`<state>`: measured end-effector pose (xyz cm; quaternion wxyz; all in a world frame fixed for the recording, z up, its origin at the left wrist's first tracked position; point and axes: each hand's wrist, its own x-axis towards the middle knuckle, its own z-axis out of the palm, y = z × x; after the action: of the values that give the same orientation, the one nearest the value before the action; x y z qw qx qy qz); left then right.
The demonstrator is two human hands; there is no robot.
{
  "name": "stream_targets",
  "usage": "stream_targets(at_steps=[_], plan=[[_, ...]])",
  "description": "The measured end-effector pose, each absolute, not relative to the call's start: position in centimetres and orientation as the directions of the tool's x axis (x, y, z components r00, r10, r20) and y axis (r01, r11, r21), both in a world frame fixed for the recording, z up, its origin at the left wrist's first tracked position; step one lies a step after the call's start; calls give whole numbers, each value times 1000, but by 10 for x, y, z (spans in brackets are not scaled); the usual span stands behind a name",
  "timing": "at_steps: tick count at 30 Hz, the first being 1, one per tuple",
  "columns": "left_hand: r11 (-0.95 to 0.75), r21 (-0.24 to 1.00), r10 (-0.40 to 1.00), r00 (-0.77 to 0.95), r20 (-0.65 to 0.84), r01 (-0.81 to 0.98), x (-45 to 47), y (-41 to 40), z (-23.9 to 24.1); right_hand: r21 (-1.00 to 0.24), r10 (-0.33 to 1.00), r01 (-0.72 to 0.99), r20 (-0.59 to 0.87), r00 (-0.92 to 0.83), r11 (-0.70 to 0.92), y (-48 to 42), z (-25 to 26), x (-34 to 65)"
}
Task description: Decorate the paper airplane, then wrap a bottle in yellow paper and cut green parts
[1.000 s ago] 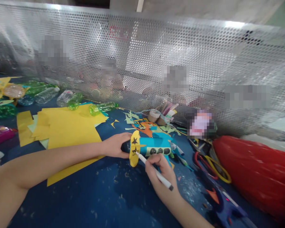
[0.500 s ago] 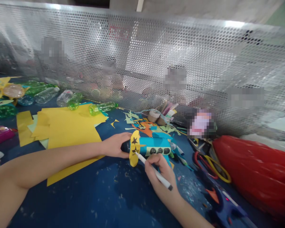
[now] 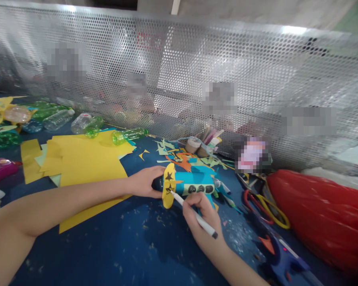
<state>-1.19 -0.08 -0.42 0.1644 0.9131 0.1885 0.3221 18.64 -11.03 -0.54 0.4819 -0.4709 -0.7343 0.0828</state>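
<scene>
A plastic bottle wrapped in blue paper (image 3: 182, 177) lies on its side, made up like a small plane, with a pale strip of dark ovals along it. Round its dark end my left hand (image 3: 146, 182) is closed, fingertips partly hidden. Across that end stands a yellow paper piece (image 3: 169, 200) bearing two black stars. My right hand (image 3: 201, 216) grips a white marker (image 3: 207, 227), its tip touching the lower star. Blue paper fins (image 3: 201, 170) stick out near the bottle's neck.
Yellow paper sheets (image 3: 89, 159) lie left, below several plastic bottles (image 3: 129, 136). Paper scraps (image 3: 181, 159) spread behind the plane. To the right are scissors (image 3: 258, 206), a blue glue gun (image 3: 286, 254) and a red plastic bag (image 3: 319, 210). A perforated metal screen (image 3: 179, 63) closes off the back.
My right hand and the marker have shifted very slightly to the right, with the tip still at the lower star. My left hand and the bottle have stayed in place.
</scene>
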Motion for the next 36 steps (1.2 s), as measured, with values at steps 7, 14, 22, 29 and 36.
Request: stream_targets(at_steps=[7, 14, 22, 29, 36], plan=[[-871, 429, 455, 720, 524, 238, -12, 0, -5, -561, 758, 623, 648, -79, 545, -111, -4, 187], [-868, 442, 455, 722, 522, 228, -12, -1, -3, -571, 764, 607, 638, -94, 552, -111, -4, 186], [-860, 450, 468, 723, 508, 241, -12, -2, -3, -584, 778, 609, 622, -90, 537, -111, -3, 186], [-857, 446, 477, 726, 495, 259, -12, -2, -4, -574, 770, 636, 636, -52, 516, -112, -2, 186], [-867, 437, 459, 723, 516, 238, -12, -2, -3, -578, 769, 629, 637, -51, 520, -111, -1, 187]])
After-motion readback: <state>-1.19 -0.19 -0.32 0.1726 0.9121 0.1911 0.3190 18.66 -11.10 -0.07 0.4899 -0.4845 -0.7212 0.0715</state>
